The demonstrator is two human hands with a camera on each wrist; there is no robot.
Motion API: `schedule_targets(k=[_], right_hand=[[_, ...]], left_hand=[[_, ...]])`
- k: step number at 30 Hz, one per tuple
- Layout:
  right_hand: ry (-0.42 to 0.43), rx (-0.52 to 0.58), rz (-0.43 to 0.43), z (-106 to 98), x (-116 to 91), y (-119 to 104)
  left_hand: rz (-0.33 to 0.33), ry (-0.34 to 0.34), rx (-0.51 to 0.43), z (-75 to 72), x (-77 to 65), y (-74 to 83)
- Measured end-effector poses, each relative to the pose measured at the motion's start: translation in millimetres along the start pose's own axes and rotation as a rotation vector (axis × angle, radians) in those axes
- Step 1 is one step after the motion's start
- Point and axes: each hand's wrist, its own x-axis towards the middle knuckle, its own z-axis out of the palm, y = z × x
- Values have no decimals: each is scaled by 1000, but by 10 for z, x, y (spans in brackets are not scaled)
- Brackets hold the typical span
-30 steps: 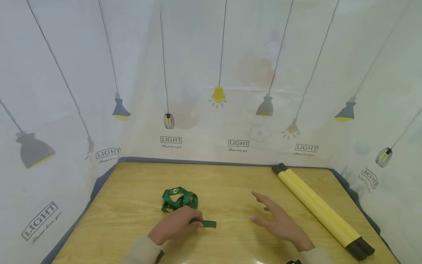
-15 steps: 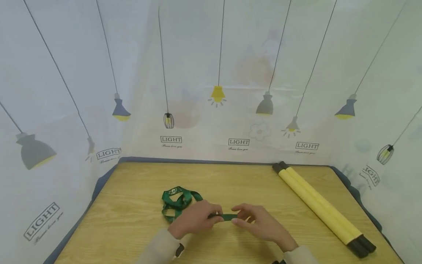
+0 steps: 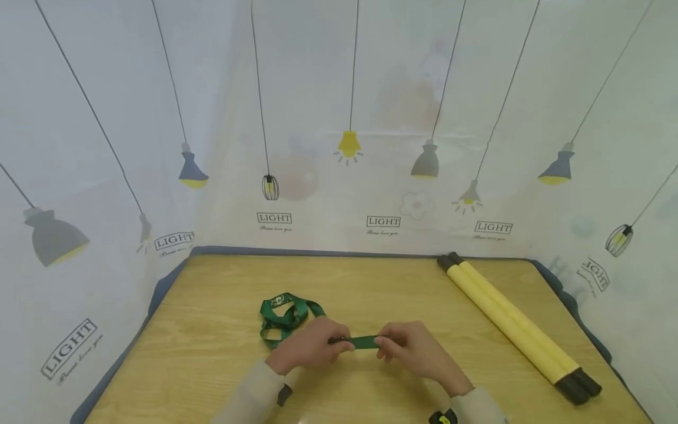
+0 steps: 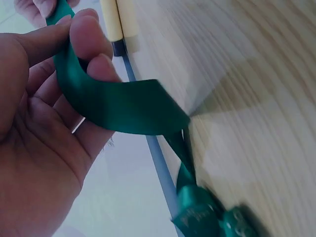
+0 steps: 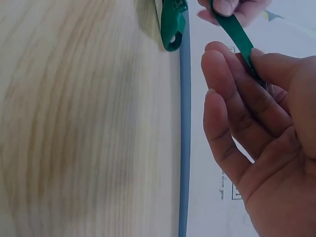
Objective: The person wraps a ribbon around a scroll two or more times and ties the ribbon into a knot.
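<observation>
A green ribbon (image 3: 364, 342) is stretched in a short flat length between both hands above the table. My left hand (image 3: 313, 343) pinches it between thumb and fingers; in the left wrist view the ribbon (image 4: 123, 107) curves past the palm and drops toward the table. My right hand (image 3: 419, 351) pinches the ribbon's end between thumb and index finger, while its other fingers are loosely bent in the right wrist view. The rest of the ribbon lies in a loose looped heap (image 3: 286, 315) left of the hands, with pale printing on part of it.
Two yellow rods with black ends (image 3: 514, 324) lie side by side, slanting along the right of the wooden table (image 3: 212, 353). A white sheet printed with lamps (image 3: 328, 194) surrounds the table's back and sides, with a blue edge (image 3: 318, 252) at its foot.
Both hands have come together near the middle. My right hand, first apart and spread, has taken hold of the ribbon's free end. My left hand has shifted right with the ribbon.
</observation>
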Motion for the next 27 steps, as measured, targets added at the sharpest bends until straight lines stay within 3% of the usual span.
schedule_targets(k=[14, 27], right_hand=[[85, 1, 101, -235, -187, 157], [172, -25, 161, -397, -370, 382]], left_hand=[[-145, -40, -11, -196, -304, -317], [-193, -61, 25, -390, -590, -486]])
